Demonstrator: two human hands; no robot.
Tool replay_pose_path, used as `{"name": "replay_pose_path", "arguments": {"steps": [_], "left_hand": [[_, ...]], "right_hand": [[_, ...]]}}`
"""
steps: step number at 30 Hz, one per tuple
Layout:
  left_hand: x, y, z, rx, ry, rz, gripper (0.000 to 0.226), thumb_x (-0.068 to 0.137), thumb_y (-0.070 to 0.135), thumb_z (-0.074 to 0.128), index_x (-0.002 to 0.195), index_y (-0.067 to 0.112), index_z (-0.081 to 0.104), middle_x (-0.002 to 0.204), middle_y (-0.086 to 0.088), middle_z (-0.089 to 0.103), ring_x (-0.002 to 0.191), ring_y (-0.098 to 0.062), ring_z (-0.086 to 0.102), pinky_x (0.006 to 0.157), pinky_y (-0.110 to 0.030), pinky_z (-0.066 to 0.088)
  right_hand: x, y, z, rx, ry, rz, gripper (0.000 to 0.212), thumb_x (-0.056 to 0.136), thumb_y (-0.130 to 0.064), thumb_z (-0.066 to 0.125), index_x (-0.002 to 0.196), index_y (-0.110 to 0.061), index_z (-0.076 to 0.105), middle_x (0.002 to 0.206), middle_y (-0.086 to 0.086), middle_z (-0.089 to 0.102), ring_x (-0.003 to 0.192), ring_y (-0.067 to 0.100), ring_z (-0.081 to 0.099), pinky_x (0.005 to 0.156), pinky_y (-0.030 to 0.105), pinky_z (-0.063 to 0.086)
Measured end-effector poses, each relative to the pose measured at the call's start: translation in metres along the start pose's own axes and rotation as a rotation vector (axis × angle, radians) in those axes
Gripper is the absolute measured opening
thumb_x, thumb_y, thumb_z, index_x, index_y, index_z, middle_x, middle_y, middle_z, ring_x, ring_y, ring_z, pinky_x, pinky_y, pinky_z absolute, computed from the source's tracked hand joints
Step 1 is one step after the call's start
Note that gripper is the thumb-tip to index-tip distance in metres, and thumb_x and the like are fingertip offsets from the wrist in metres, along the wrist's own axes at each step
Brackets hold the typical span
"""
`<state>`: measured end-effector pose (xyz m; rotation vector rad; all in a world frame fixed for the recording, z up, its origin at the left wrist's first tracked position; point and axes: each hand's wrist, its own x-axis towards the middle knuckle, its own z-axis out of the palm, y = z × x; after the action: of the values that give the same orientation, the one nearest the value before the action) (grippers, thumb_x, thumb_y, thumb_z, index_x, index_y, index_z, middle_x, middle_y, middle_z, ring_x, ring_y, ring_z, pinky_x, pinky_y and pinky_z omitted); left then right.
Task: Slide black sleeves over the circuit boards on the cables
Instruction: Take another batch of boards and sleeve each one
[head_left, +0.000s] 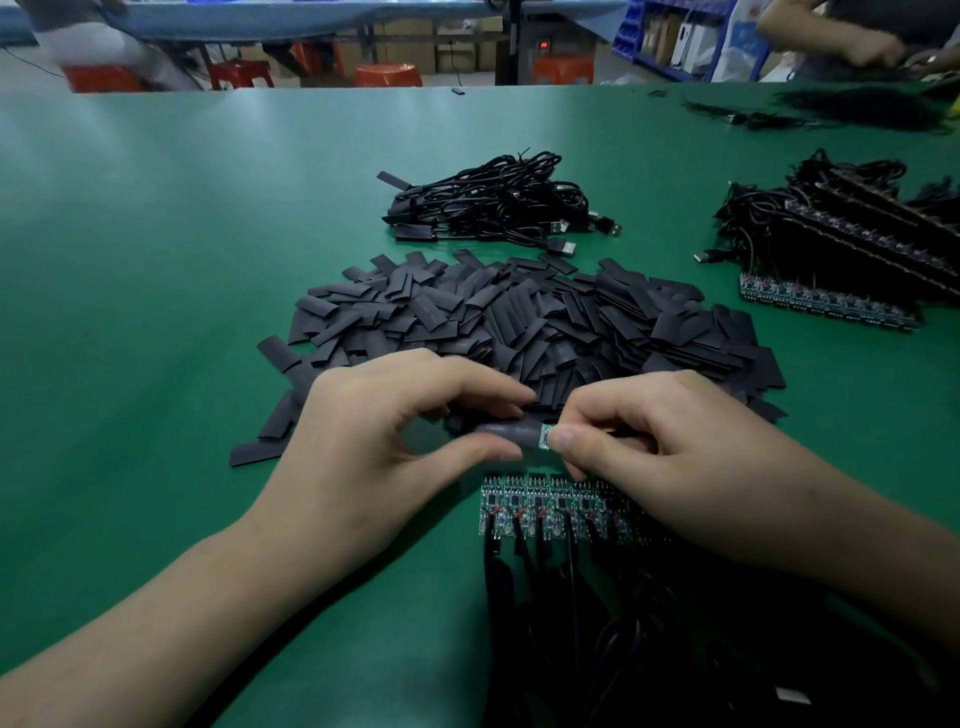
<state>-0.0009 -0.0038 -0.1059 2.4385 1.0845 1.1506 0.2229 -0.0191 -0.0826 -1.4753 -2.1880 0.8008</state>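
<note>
The sleeve (506, 432) is a flat black tube, held level and pinched between thumb and forefinger of my left hand (384, 441); it covers most of the board (545, 435), whose green end alone shows at the sleeve's right mouth, pinched by my right hand (675, 457); just behind lies the pile (519, 317) of loose sleeves, flat black strips heaped every way; nearer me a row (540, 506) of bare green boards lies side by side, each with a black cable (519, 597) running toward me; farther back sits a bundle (493, 202) of coiled, sleeved cables; at the right a stack (841, 249) of boards on cables.
</note>
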Motion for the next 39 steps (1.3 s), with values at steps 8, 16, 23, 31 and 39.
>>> {"name": "replay_pose_path", "arguments": {"steps": [8,16,23,31,39], "left_hand": [[-0.0005,0.0009,0.0016,0.025,0.026,0.062,0.021,0.083,0.03,0.082,0.101,0.021,0.078,0.093,0.019,0.071,0.085,0.002,0.065,0.08,-0.009,0.042],[0.0002,-0.0035,0.0012,-0.161,0.102,-0.135,0.022,0.076,0.036,0.083,0.097,0.031,0.077,0.087,0.022,0.075,0.079,0.002,0.068,0.077,-0.009,0.048],[0.0004,-0.0046,0.0012,-0.239,0.094,-0.162,0.024,0.074,0.036,0.085,0.097,0.032,0.077,0.089,0.018,0.077,0.082,-0.004,0.073,0.079,-0.014,0.053],[0.0008,-0.0032,0.0026,-0.235,0.076,-0.139,0.025,0.075,0.037,0.083,0.098,0.032,0.078,0.089,0.018,0.077,0.081,-0.004,0.072,0.078,-0.015,0.052],[0.0003,-0.0015,0.0032,-0.25,0.14,-0.136,0.023,0.076,0.034,0.084,0.098,0.034,0.075,0.093,0.019,0.077,0.086,-0.006,0.074,0.081,-0.018,0.055]], "right_hand": [[0.0023,0.0035,0.0033,0.164,0.042,-0.048,0.021,0.089,-0.047,0.056,0.084,-0.031,0.068,0.056,-0.013,0.051,0.051,0.001,0.044,0.054,0.016,0.036],[-0.0009,0.0041,0.0015,0.167,0.195,-0.211,0.004,0.092,-0.027,0.064,0.092,-0.03,0.061,0.077,-0.007,0.069,0.065,0.007,0.06,0.056,0.016,0.042],[-0.0011,0.0055,0.0033,0.046,0.316,-0.299,0.008,0.092,-0.019,0.072,0.089,-0.025,0.068,0.072,-0.013,0.071,0.067,0.009,0.067,0.051,0.018,0.045],[-0.0012,0.0052,0.0066,0.006,0.339,-0.335,0.008,0.094,-0.021,0.072,0.09,-0.026,0.069,0.074,-0.016,0.071,0.066,0.007,0.067,0.053,0.021,0.047],[-0.0025,0.0058,0.0029,0.144,0.344,-0.268,0.002,0.089,-0.03,0.068,0.088,-0.031,0.07,0.081,-0.014,0.073,0.076,0.014,0.07,0.061,0.036,0.053]]}}
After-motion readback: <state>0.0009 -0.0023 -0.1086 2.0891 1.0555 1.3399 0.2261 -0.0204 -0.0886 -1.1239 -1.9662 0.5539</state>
